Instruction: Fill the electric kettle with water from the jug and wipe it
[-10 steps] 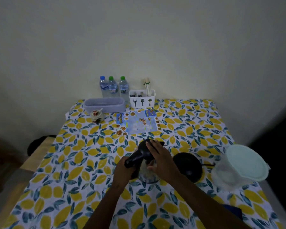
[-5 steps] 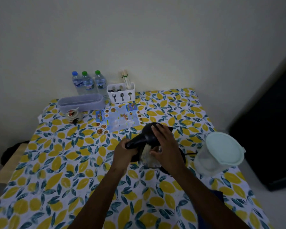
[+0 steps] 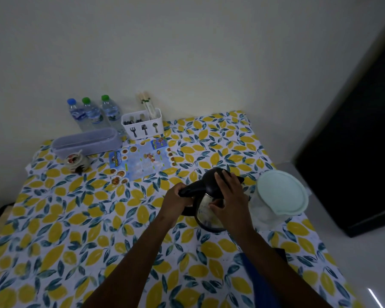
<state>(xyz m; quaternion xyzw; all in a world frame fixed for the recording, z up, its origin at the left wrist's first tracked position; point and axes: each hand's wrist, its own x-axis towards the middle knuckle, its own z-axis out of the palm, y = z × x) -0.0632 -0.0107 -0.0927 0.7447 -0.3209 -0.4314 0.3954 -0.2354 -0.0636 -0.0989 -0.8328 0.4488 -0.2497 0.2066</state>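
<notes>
Since a second ago you have carried the kettle [image 3: 206, 210] rightward, hiding the round black base, close beside the jug [image 3: 278, 198]. Your left hand [image 3: 176, 202] is wrapped around its black handle; your right hand [image 3: 228, 197] cups the lid and steel side, fingers [image 3: 220, 177] spread over the top. Both sit on the lemon-print tablecloth [image 3: 76, 230]. Far left stand three water bottles [image 3: 91, 113] and a white cutlery caddy [image 3: 143, 125].
</notes>
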